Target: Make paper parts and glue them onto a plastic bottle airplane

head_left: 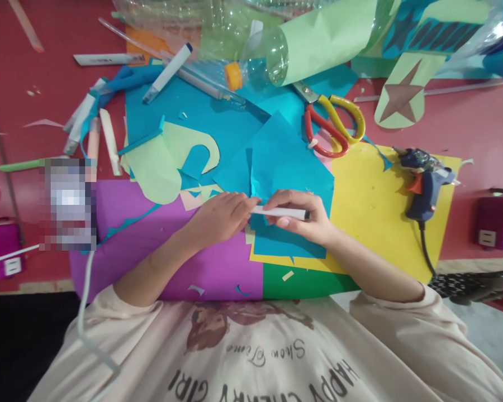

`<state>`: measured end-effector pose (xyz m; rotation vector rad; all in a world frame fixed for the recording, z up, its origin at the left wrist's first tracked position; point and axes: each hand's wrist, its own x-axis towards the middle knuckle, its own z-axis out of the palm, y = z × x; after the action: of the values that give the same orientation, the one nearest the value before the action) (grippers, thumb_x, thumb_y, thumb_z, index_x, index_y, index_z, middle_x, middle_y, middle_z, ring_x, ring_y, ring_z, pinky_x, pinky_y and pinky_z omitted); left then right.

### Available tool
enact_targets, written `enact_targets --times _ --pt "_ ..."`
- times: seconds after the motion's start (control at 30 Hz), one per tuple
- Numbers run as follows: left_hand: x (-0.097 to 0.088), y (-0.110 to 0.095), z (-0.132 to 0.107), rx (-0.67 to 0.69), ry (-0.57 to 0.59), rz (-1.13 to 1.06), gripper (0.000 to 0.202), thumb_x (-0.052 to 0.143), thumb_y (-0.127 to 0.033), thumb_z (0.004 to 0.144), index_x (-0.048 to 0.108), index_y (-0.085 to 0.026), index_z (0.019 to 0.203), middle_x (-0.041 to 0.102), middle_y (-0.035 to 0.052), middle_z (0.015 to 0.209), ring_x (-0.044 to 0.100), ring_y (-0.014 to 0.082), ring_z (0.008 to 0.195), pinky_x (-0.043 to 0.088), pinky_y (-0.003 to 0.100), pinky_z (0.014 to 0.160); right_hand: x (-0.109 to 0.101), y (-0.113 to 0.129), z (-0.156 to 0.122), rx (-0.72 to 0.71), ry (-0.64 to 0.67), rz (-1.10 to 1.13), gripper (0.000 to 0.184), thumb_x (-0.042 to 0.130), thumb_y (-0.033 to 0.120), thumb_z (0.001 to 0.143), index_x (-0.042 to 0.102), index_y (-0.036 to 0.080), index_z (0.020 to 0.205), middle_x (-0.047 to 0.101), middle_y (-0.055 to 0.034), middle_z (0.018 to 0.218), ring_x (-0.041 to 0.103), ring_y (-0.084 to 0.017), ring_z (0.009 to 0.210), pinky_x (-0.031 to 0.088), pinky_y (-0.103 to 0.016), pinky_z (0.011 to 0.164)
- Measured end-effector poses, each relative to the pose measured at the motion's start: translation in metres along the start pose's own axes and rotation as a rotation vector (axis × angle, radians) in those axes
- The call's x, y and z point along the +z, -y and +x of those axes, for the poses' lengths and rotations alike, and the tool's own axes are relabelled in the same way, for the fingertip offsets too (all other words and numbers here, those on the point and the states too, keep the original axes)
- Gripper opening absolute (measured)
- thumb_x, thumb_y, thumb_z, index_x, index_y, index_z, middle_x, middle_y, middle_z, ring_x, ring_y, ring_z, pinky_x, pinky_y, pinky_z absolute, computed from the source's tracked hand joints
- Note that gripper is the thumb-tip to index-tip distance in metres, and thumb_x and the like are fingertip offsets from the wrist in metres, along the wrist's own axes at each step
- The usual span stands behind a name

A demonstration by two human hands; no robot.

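A white marker pen [287, 212] with a dark end lies level between my two hands, above a blue sheet of paper [289, 162]. My right hand [314, 218] grips its barrel between the thumb and fingers. At the pen's other end, my left hand [224, 218] has its fingers closed around the tip, which they hide. Just left of the blue sheet are a pale green cut-out with a curved hook [161, 167] and small paper scraps. Beyond the sheet rest scissors [327, 120] with one red and one yellow handle.
A clear plastic bottle [276, 61] with an orange cap lies at the back. To the right, a blue glue gun [425, 190] sits on yellow paper [369, 223]. Several markers and a blurred phone-like device [69, 204] with a white cable are on the left, beside purple paper [121, 206].
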<state>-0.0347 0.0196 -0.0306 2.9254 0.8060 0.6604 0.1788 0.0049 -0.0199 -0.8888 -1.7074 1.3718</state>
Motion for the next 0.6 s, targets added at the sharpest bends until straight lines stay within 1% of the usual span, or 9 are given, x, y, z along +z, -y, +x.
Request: enact_targets --times 0.07,0.13,0.23,0.33,0.43,0.53,0.6 --pt "-0.0016 -0.0005 0.0013 0.045 -0.011 -0.018 0.028 0.030 -0.021 0.100 0.056 -0.015 0.092 0.062 0.0026 0.066 0.061 0.0166 0.059 0.043 0.029 0.057 0.0017 0.0014 -0.0004 -0.043 0.051 -0.071 0.026 0.059 0.041 0.090 0.066 0.016 0.093 0.072 -0.0045 0.082 0.066 -0.012 0.070 0.052 -0.023 0.062" --pt "-0.0033 -0.0008 0.0020 0.078 -0.005 -0.051 0.030 0.032 -0.023 0.100 0.056 -0.016 0.083 0.058 0.0003 0.060 0.057 0.0147 0.052 0.040 0.028 0.052 0.0035 0.0019 -0.0013 -0.065 0.084 -0.086 0.018 0.058 0.032 0.092 0.065 0.016 0.093 0.072 -0.0041 0.083 0.067 -0.011 0.072 0.052 -0.021 0.064" --pt "-0.0056 -0.0009 0.0018 0.080 0.024 -0.084 0.035 0.031 -0.024 0.101 0.056 -0.016 0.079 0.056 -0.0016 0.056 0.054 0.0127 0.048 0.037 0.026 0.050 0.0049 0.0008 -0.0027 -0.084 0.089 -0.037 0.010 0.057 0.022 0.092 0.064 0.015 0.094 0.073 -0.0040 0.085 0.068 -0.009 0.075 0.052 -0.017 0.065" --pt "-0.0060 -0.0007 0.0007 0.065 0.037 -0.098 0.037 0.030 -0.028 0.102 0.057 -0.016 0.080 0.058 -0.0027 0.055 0.055 0.0113 0.047 0.035 0.024 0.049 0.0044 -0.0008 -0.0030 -0.063 0.080 -0.002 0.008 0.058 0.021 0.092 0.064 0.016 0.092 0.073 -0.0033 0.084 0.068 -0.009 0.074 0.052 -0.017 0.064" --pt "-0.0043 -0.0006 -0.0004 0.058 -0.002 -0.110 0.035 0.032 -0.030 0.102 0.060 -0.016 0.087 0.059 -0.0032 0.053 0.055 0.0108 0.046 0.033 0.024 0.048 0.0032 -0.0009 -0.0022 -0.039 0.091 0.008 0.009 0.058 0.024 0.091 0.065 0.017 0.091 0.074 -0.0035 0.083 0.069 -0.010 0.074 0.053 -0.019 0.065" --pt "-0.0042 -0.0003 -0.0011 0.058 -0.029 -0.140 0.035 0.034 -0.033 0.102 0.063 -0.016 0.095 0.061 -0.0030 0.055 0.055 0.0105 0.047 0.033 0.024 0.050 0.0014 0.0003 -0.0017 -0.052 0.104 -0.007 0.010 0.059 0.024 0.091 0.066 0.017 0.092 0.075 -0.0044 0.087 0.070 -0.012 0.078 0.054 -0.021 0.068" --pt "-0.0064 0.0023 -0.0023 0.012 -0.001 -0.164 0.038 0.031 -0.038 0.102 0.063 -0.016 0.100 0.065 -0.0013 0.061 0.058 0.0113 0.052 0.037 0.025 0.053 -0.0007 0.0007 -0.0019 -0.033 0.079 -0.012 0.012 0.060 0.027 0.089 0.067 0.018 0.090 0.075 -0.0035 0.083 0.069 -0.011 0.071 0.053 -0.021 0.062"
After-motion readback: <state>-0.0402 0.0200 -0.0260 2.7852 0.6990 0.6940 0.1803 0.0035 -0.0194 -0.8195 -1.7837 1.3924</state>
